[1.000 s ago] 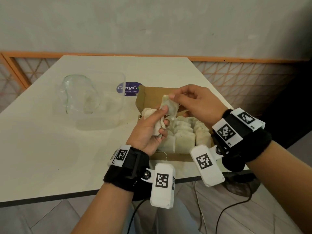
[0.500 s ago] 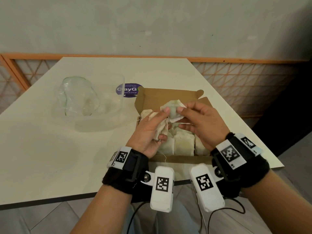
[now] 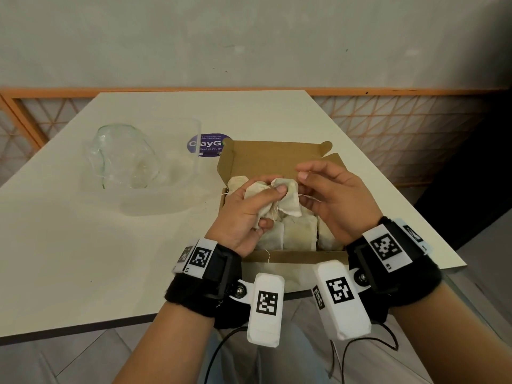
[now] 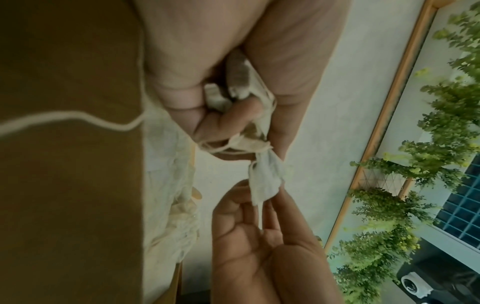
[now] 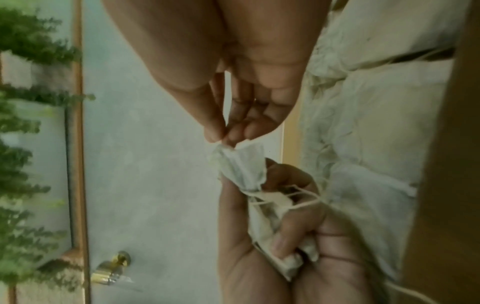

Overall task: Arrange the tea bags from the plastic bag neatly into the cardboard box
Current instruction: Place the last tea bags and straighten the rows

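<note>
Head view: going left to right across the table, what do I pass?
Plastic bag → purple sticker → left hand gripping a bunch of tea bags → right hand, both over the cardboard box.

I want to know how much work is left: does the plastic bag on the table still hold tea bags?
No: the plastic bag lies clear and empty-looking left of the cardboard box, with no tea bags visible inside.

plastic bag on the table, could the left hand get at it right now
Probably not right away. The path to the plastic bag looks free, but the left hand grips a bunch of tea bags that it would have to put down first.
</note>
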Available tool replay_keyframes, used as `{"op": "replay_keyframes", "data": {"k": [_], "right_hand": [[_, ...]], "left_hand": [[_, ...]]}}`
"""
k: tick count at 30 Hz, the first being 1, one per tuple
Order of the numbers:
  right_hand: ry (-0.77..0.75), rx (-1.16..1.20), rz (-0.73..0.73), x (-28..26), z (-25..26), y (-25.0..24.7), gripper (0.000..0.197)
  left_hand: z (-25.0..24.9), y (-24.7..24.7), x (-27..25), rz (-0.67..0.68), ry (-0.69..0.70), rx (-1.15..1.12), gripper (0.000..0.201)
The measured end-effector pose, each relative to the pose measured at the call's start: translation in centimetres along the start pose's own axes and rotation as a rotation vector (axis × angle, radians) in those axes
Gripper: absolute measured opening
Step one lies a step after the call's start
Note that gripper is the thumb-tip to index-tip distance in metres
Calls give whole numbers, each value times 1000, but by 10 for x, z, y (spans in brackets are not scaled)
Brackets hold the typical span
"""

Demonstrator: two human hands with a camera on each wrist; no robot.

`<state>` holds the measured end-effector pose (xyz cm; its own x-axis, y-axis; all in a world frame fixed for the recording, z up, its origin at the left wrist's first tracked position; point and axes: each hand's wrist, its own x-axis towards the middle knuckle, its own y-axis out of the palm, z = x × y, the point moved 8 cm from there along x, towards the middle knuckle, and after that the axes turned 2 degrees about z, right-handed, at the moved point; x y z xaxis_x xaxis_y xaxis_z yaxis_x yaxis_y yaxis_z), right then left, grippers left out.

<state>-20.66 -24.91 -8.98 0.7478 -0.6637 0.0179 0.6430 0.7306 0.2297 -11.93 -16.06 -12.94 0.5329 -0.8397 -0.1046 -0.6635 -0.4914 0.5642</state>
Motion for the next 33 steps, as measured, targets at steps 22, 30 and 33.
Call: {"op": "replay_keyframes", "data": {"k": [22,30,33], "right_hand": [[-70,-414,9,-3,9,-6,23],[-35,-532,223,0,25,15,7],[-15,-548,201,1,20,13,11]], "left_hand": [[-7,-1,-5,-38,-6,125,16],[-24,-10,-14,-6,-40,372,13],[-31,-24,-17,-39,-47,245,8]]}}
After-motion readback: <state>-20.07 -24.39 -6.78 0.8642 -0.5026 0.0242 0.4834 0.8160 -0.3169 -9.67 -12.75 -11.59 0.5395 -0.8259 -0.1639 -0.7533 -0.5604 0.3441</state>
